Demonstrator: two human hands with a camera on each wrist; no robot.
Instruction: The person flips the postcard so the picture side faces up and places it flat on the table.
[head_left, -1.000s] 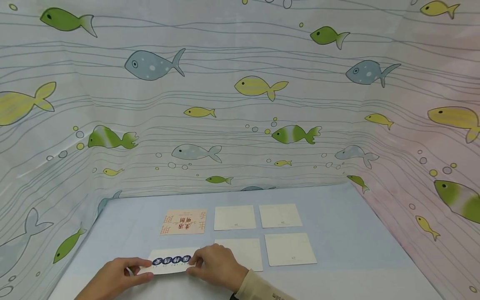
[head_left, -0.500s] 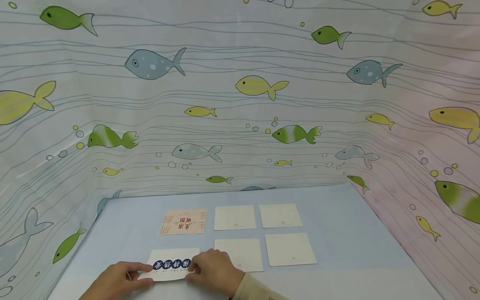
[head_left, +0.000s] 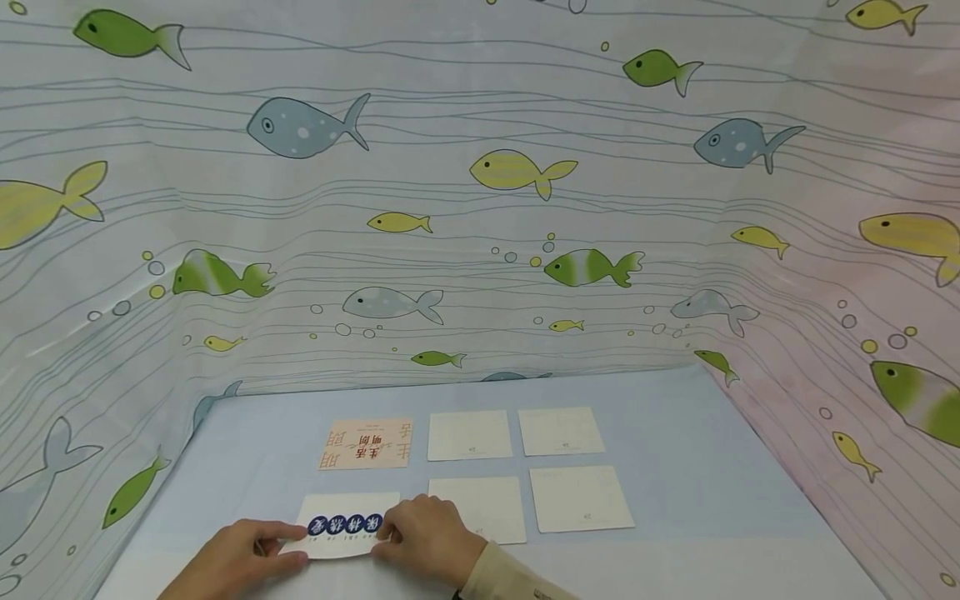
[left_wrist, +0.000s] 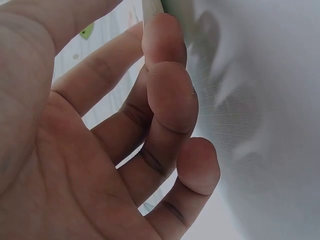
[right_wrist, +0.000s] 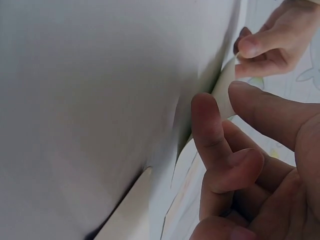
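Observation:
A white card [head_left: 341, 546] printed with a row of dark blue circles bearing white characters is held at the near left of the table, its near edge slightly bowed. My left hand [head_left: 243, 552] pinches its left end between thumb and fingers. At the other end, my right hand [head_left: 429, 540] pinches the card's right side and covers that corner. The left wrist view shows curled fingertips [left_wrist: 172, 95] with only a sliver of card edge [left_wrist: 153, 6] above them. In the right wrist view the card [right_wrist: 226, 85] runs from the right fingers toward the left hand.
Behind the held card lies a pink card [head_left: 367, 443] with red characters. Plain cream cards lie to the right in two rows: one [head_left: 470, 435] at the back, another [head_left: 561, 431] beside it, and the nearer ones [head_left: 582, 498]. A fish-patterned curtain [head_left: 480, 275] encloses the pale blue table [head_left: 697, 483].
The held card shows more of its printed face and its near edge sits lower in the view than a second ago. Both hands keep their grip; the right has shifted slightly left and toward me.

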